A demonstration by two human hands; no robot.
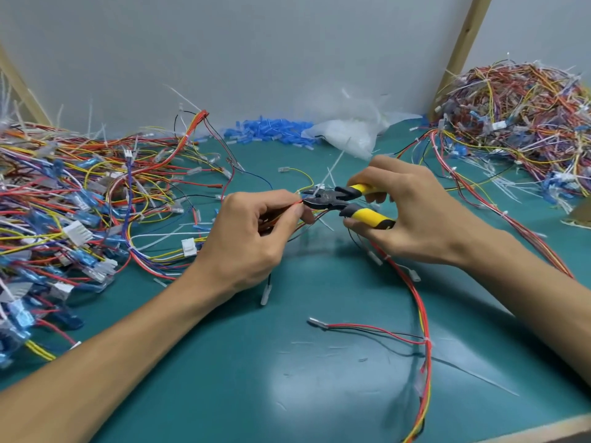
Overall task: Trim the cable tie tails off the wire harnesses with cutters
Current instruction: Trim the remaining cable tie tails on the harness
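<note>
Harness (422, 302) looped over the tabletop (224, 362), centre-right. Left hand (252, 238) pinched its bundle; right hand (415, 212) gripped the cutters (332, 199), pointing left, jaws slightly parted. Tie tail (332, 169) rose up-right from the jaw tips, crossing the blades; right hand nearer.

The dark-steel cutters with yellow-and-black grips (343, 203) have a dull metal head and smooth plastic handles (the yellow faintly glossy). The red-and-yellow wire harness (423, 327) is sheathed in smooth, shiny plastic, and its thin white cable tie tail (332, 169) is translucent plastic. The teal bench mat (256, 362) is smooth with a soft sheen. The crumpled clear bag (348, 132) is filmy plastic, and the slanted pale strut (460, 55) is bare wood.
</note>
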